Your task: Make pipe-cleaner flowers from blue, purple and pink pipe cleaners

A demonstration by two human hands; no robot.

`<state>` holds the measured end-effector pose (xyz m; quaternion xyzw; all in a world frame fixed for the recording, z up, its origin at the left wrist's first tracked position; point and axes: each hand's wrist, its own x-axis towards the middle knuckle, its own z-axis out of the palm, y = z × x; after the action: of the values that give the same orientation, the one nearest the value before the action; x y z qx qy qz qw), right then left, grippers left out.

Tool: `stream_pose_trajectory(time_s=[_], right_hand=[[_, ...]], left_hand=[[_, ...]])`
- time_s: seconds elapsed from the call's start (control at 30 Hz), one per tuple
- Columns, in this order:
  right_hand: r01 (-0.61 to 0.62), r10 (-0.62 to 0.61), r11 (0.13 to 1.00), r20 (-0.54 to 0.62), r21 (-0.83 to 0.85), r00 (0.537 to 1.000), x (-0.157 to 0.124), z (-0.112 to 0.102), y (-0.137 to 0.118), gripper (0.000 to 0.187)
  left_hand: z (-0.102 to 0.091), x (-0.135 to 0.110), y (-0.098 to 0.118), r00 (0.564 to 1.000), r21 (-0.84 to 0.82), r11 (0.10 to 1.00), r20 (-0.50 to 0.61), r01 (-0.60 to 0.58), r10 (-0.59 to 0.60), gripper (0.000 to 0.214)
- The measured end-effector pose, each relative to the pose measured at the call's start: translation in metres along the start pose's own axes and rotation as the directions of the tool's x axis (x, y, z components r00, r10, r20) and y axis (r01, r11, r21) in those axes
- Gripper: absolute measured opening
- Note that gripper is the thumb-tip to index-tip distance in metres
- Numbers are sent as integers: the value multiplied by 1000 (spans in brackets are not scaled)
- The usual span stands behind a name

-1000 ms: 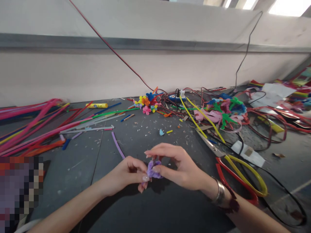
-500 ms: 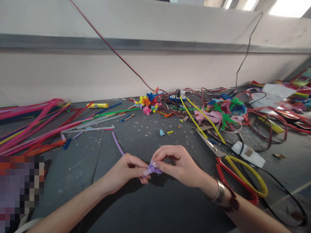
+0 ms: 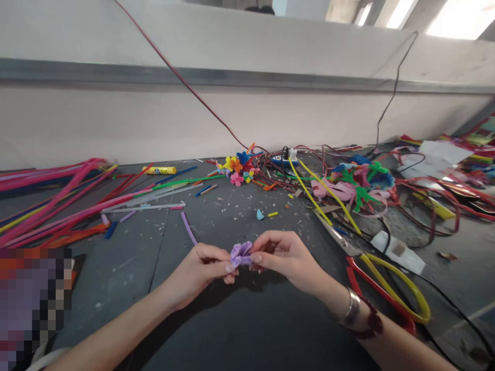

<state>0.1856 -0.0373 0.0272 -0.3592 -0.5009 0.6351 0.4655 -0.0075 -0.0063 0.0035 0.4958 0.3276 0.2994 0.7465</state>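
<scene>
A small purple pipe-cleaner flower is held just above the dark table, between both hands. My left hand pinches its left side with thumb and fingertips. My right hand, with a metal bangle on the wrist, pinches its right side with curled fingers. A loose purple pipe-cleaner piece lies on the table just beyond my left hand.
Long pink, red and orange pipe cleaners lie at the left, with a yellow glue stick behind them. Finished coloured flowers and tangled wires sit at the back. Red-and-yellow-handled scissors lie right of my right hand. Scraps dot the table.
Both hands have lifted slightly and turned the purple flower, so its petals now show on top between the fingertips. The view has shifted a little.
</scene>
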Motion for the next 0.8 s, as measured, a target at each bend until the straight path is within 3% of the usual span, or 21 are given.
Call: stream_pose_trajectory(time_s=[0.33, 0.5, 0.57, 0.63, 0.7, 0.8], right_hand=[[161, -165, 985, -59, -61, 985, 1, 2, 3, 12], [237, -260, 955, -118, -181, 958, -3, 3, -1, 9], [327, -378, 883, -96, -336, 921, -5, 2, -4, 10], [413, -487, 755, -14, -509, 873, -7, 1, -5, 13], [465, -547, 630, 69, -622, 834, -7, 0, -4, 16], [503, -586, 521, 139, -690, 798, -5, -1, -2, 12]], left_hand=[[2, 0, 1, 995, -13, 996, 44, 85, -84, 15], [1, 0, 1, 998, 57, 997, 17, 53, -54, 9], [1, 0, 1, 1000, 60, 998, -3, 26, -26, 7], [0, 0, 1, 1000, 64, 998, -7, 5, -4, 9], [0, 0, 0, 1000, 66, 998, -1, -8, 8, 10], [-1, 0, -1, 1000, 47, 999, 7, 5, -6, 10]])
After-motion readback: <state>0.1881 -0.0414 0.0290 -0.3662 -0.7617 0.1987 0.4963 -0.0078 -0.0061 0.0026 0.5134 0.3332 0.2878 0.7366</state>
